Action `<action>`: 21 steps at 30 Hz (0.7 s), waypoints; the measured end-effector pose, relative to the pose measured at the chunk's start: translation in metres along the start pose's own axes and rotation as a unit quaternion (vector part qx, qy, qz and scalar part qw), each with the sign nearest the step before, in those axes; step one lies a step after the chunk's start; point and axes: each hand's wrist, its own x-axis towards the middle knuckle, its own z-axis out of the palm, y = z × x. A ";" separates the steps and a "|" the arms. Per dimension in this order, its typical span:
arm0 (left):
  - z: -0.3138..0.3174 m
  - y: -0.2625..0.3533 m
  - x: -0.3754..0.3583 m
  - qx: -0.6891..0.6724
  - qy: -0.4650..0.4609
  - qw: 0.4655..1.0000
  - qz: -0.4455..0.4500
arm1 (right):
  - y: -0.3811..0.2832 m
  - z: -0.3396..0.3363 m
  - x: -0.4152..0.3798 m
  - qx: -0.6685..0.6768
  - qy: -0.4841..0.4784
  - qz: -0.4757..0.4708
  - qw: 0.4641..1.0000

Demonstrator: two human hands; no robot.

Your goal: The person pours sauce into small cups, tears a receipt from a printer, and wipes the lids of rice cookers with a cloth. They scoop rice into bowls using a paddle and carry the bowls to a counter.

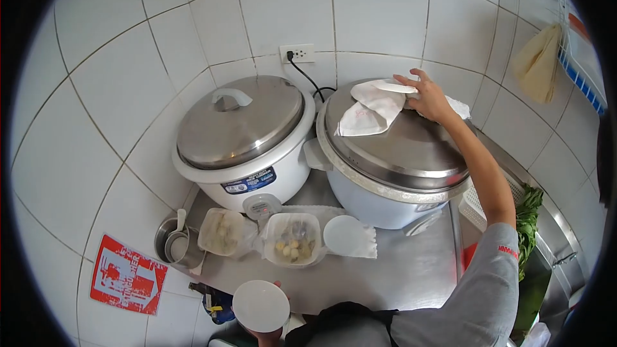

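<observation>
My left hand [270, 335] holds a small round white dish [261, 306] at the front edge of the steel counter. Most of its fingers are hidden under the dish. My right hand [429, 97] is over the steel lid [418, 148] of the right rice cooker [379, 199], beside the lid's white handle [396, 87]. Its visible fingers are apart and slightly bent; whether they touch the handle is hard to make out. A white cloth [371, 112] is draped over the lid around the handle, and more of it shows behind my right hand.
A second lidded rice cooker [250, 160] stands left. In front are a plastic tub with pale food [222, 231], a tub of round pieces [292, 239], a round white lid [344, 236] and a steel pot [173, 238]. Leafy greens [529, 218] lie right, near a sink.
</observation>
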 end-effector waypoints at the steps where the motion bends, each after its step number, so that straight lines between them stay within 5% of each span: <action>1: -0.007 -0.002 -0.003 0.000 0.003 1.000 0.006 | 0.002 0.003 0.001 0.003 0.000 -0.005 1.000; 10: -0.035 -0.003 -0.015 -0.013 0.006 0.999 0.031 | 0.013 0.013 0.004 -0.082 0.031 -0.042 0.995; 14: -0.015 0.010 -0.013 0.062 -0.040 0.996 0.040 | 0.020 -0.011 0.003 -0.041 -0.049 -0.011 0.998; 16: -0.020 0.009 -0.013 0.088 -0.027 0.993 0.068 | 0.018 -0.020 0.001 0.133 -0.020 -0.005 0.991; 18: -0.038 0.009 -0.010 0.028 -0.037 0.999 0.000 | 0.007 -0.036 -0.004 0.125 0.004 -0.008 0.992; 19: -0.036 0.008 -0.009 0.026 -0.041 0.999 0.000 | -0.001 -0.046 -0.007 0.224 0.024 -0.002 0.974; 21: -0.011 0.013 -0.010 0.030 -0.035 0.997 0.063 | -0.028 -0.069 -0.021 0.343 0.063 0.030 0.937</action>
